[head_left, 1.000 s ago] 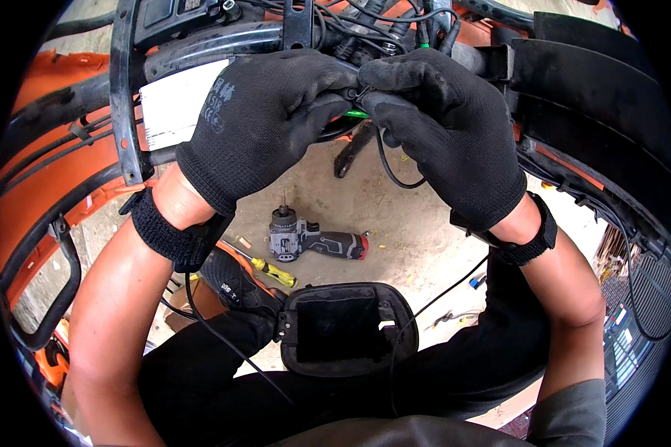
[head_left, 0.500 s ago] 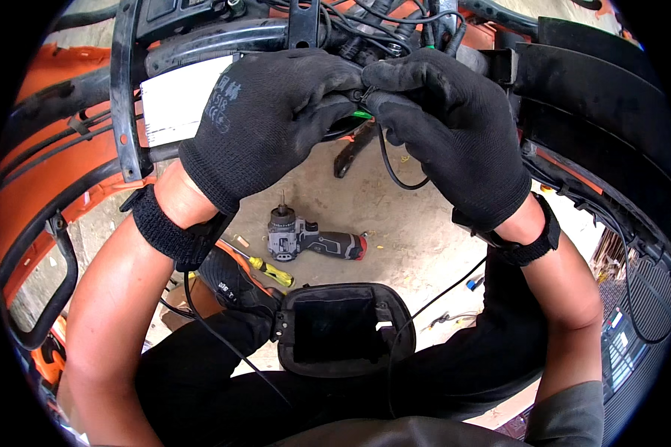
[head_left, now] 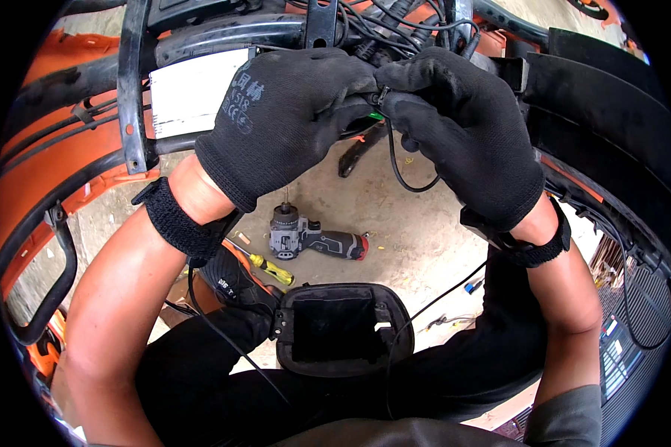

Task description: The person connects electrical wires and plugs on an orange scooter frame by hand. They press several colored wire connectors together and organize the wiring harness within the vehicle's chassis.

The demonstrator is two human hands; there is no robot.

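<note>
Both hands wear black knit work gloves and meet fingertip to fingertip in front of a black tubular frame. My left hand is closed in a pinch on one end of a small dark cable connector. My right hand pinches the other side of it, thumb and forefinger pressed together. Most of the connector hides between the fingertips. From beneath the right fingers a thin black cable hangs in a loop. A small green piece shows just below the fingertips.
Orange panels and frame tubes surround the hands, with bundled cables behind. White paper lies by my left hand. On the floor are a cordless driver, a yellow-handled screwdriver and a black open-centred housing.
The whole view has shifted slightly, so the frame and hands sit a little further right. A bit more of the connector shows between the fingertips. Both pinches stay closed.
</note>
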